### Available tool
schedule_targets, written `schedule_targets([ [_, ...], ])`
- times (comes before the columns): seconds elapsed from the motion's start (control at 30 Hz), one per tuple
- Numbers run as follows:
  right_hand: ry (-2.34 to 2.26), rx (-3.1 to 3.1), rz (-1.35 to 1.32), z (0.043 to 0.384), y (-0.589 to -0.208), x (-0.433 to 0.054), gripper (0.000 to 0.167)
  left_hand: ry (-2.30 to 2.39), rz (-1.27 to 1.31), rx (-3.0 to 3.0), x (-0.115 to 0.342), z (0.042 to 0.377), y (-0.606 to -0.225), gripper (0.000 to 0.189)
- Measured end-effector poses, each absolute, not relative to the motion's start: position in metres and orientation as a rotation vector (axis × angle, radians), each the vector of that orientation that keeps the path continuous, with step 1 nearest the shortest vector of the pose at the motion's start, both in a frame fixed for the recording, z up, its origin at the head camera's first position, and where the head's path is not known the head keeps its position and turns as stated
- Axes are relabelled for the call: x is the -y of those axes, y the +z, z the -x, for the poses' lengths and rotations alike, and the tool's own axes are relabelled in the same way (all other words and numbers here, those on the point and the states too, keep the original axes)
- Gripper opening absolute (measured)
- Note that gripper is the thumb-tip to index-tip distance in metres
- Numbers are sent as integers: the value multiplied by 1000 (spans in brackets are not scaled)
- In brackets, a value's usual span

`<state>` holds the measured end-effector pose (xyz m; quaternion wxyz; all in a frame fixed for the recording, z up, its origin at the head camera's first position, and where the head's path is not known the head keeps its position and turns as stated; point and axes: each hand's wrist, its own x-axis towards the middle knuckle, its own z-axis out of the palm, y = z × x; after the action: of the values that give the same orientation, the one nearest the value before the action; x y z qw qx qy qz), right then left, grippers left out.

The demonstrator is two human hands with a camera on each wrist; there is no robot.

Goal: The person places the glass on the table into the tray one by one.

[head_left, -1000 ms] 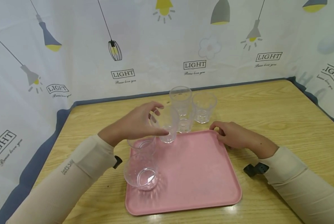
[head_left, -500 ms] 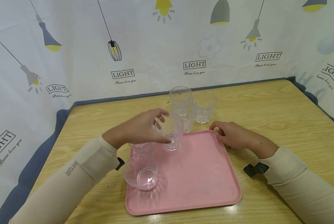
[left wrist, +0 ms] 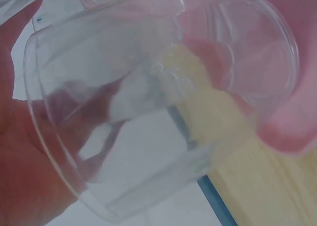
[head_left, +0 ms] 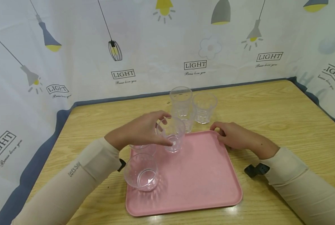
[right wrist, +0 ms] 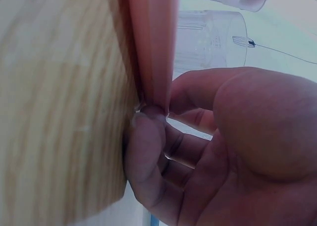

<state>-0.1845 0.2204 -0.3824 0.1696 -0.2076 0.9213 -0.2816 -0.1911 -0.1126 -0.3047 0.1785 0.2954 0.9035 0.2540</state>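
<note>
A clear plastic cup [head_left: 174,132] stands upright over the far left part of the pink tray [head_left: 201,175], and my left hand [head_left: 142,129] holds it, thumb in front and fingers behind. The cup [left wrist: 163,117] fills much of the left wrist view, fingers showing through its wall. Two more clear cups, a near one [head_left: 141,173] and one [head_left: 145,149] partly hidden by the left hand, sit along the tray's left side. My right hand [head_left: 236,136] grips the tray's far right corner; in the right wrist view its thumb and fingers pinch the rim [right wrist: 153,47].
Behind the tray, on the wooden table [head_left: 268,112], stand more clear cups: a tall one [head_left: 181,97], one [head_left: 204,107] to its right, and one [head_left: 188,122] near the tray's far edge. A printed curtain [head_left: 156,40] rises behind the table.
My left hand has brought the cup nearer and slightly to the right, from the tray's far edge onto the tray; in the last half second it has barely moved. The right hand is unmoved.
</note>
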Motion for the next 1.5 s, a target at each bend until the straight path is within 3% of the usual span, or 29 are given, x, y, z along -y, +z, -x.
schedule_targets([
  [0.97, -821, -2597, 592, 183, -380, -220, 25, 542, -881, -2596, 112, 186, -307, 98],
  [1.3, -812, -2598, 596, 185, -381, -221, 25, 628, -866, -2746, 132, 188, -303, 59],
  [1.5, -807, -2599, 597, 185, -382, -221, 25, 760, -808, -2852, 150, 188, -301, 48],
])
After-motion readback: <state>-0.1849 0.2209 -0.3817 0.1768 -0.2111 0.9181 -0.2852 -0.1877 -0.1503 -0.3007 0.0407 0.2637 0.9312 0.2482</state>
